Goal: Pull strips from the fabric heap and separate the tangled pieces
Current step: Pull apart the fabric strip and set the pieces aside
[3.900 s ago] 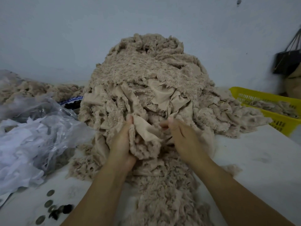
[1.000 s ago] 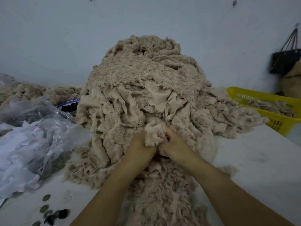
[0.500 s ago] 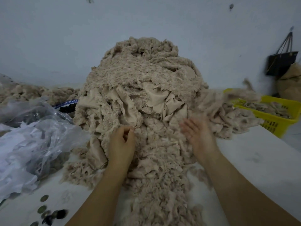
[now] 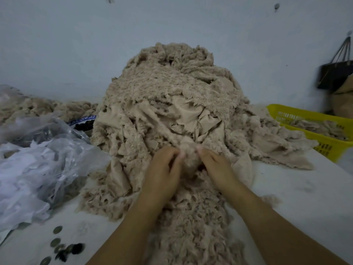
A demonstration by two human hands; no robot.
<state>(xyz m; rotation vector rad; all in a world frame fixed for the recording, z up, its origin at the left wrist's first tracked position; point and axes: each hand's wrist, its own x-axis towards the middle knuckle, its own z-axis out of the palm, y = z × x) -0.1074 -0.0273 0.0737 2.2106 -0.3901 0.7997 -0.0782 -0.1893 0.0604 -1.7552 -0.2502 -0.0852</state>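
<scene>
Spread apart half a second ago, the left hand (image 4: 162, 171) and right hand (image 4: 216, 165) have been brought together at the front of the fabric heap (image 4: 172, 96), which is piled on the worktop (image 4: 298, 190). A fluffy clump (image 4: 188, 158) is pinched between curled fingers (image 4: 172, 153) and thumbs. The pile is judged soft, light and clinging, so loose strip ends are best gripped.

Reaches in with both bare forearms, converging toward the middle. Curls the left grip (image 4: 162, 169) and the right grip (image 4: 215, 165) knuckles-up, close together, thumbs nearly meeting. Pinches one fleece tuft (image 4: 188, 159) between them, fingers of each grip curled against it.
</scene>
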